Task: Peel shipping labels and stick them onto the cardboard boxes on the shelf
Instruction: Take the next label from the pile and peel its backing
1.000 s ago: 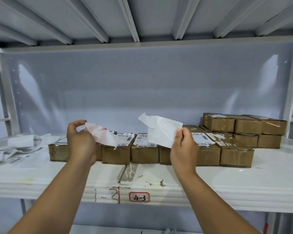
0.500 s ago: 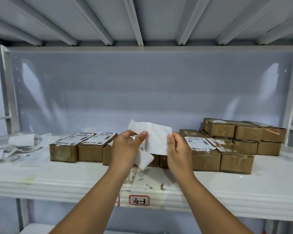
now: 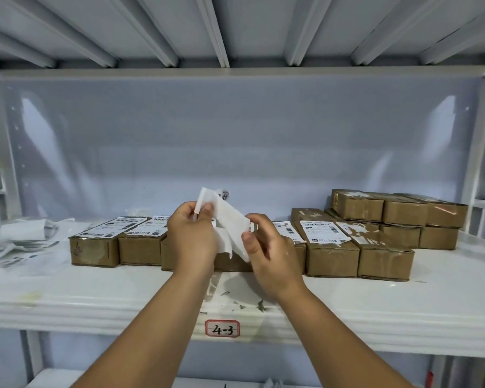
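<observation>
White paper, thin and limp, is what I hold: a shipping label with its backing, raised in the air straight above the red-bordered 4-3 tag on the front lip of the shelf; my left hand pinches the top corner between thumb and forefinger, my right hand pinches the lower edge, both clamped on the sheet; a loose flap curls down between them. I judge it nearly weightless, floppy, easy to crease or tear, with a gummed side likely to cling to itself or my skin; corners and edges are the places to hold, never the sticky face. Behind the label, above the tag, a row of brown cardboard boxes lies on the white board; those left of the tag carry printed labels; a bare box at the row's end, right of the tag, shows only torn paper residue. Farther right of the tag stands a stack of boxes; far left of it sits a heap of loose paper sheets. Small scraps litter the smooth board just above the tag; a pale panel closes the back, ribbed metal overhead.
</observation>
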